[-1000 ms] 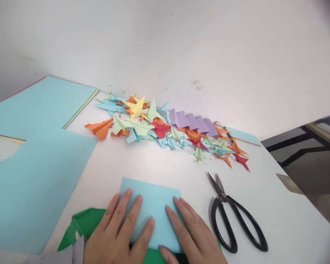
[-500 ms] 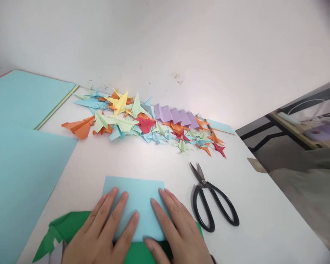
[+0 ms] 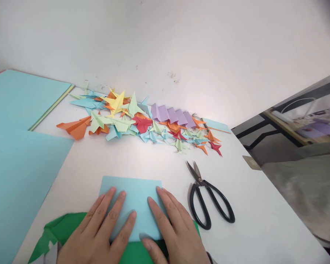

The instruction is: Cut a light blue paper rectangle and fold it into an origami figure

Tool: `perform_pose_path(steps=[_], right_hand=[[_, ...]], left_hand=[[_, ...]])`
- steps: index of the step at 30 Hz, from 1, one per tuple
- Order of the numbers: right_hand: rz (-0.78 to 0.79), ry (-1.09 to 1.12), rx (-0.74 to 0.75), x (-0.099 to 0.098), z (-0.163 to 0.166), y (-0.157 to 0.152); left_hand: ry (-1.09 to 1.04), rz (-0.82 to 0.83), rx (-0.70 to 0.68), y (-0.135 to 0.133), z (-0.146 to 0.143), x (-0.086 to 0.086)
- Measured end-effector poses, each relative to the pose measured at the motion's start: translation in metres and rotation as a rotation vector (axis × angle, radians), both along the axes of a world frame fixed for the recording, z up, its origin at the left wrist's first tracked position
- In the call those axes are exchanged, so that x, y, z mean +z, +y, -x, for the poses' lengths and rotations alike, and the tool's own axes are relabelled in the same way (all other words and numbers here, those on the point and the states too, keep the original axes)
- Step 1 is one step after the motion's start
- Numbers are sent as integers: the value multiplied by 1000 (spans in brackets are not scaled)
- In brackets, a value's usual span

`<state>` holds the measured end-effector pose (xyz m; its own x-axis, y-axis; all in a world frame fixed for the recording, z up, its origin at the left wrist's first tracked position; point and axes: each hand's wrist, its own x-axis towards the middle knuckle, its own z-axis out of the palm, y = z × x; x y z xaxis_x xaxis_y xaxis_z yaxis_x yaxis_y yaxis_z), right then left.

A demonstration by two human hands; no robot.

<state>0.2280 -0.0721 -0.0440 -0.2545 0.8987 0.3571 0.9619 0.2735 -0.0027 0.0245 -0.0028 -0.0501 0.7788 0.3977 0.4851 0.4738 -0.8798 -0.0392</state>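
A light blue sheet of paper lies flat on the white table, its near edge over green cloth or paper. My left hand rests on the sheet's left part with fingers spread. On the right part lies my right hand, its fingers also stretched out and apart. Both palms hide the sheet's lower corners. To the right of my right hand, black-handled scissors lie with their blades slightly parted.
Many folded paper planes in several colours line the wall side, with a purple pleated paper strip among them. Large light blue sheets cover the left. A metal plate sits at the table's right edge.
The whole view has shifted slightly, so everything appears a little further left. Both hands stay flat on the blue sheet in the same pose.
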Motion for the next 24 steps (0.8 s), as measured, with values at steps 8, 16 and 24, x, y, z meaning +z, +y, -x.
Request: perform_pose_path(steps=[8,16,24], right_hand=[[56,9,-26,1,-3,2],[71,-36,-42,-2,-3,1],[48,-155,2,-8,-10,2]], left_hand=[[-16,-5,19,0,0,0],[34,-40,5,0,0,-1],[19,-64,56,-6,-1,-3]])
